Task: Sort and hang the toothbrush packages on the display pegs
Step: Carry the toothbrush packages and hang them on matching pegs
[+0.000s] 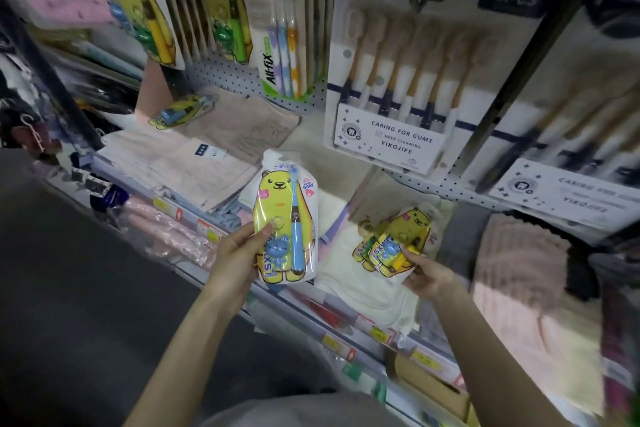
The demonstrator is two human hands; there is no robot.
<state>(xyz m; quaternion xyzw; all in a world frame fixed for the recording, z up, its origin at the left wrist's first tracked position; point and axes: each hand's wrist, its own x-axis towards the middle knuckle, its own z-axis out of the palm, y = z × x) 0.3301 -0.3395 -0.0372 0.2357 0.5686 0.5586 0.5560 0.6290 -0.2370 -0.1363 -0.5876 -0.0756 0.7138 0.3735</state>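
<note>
— Left hand (242, 253) grips a blue bear toothbrush package (285, 218), frame centre; right hand (427, 276) pinches a bunch of packages (394, 243), lower right.
— Step?
— Sorting, likely. Next: match colour, thread the hang-hole beside the hung bear packages (145, 10), upper left.

Bare left hand (239, 251) and right hand (427, 277), bare forearms (194, 333) — grey garment (301, 409) below.
</note>
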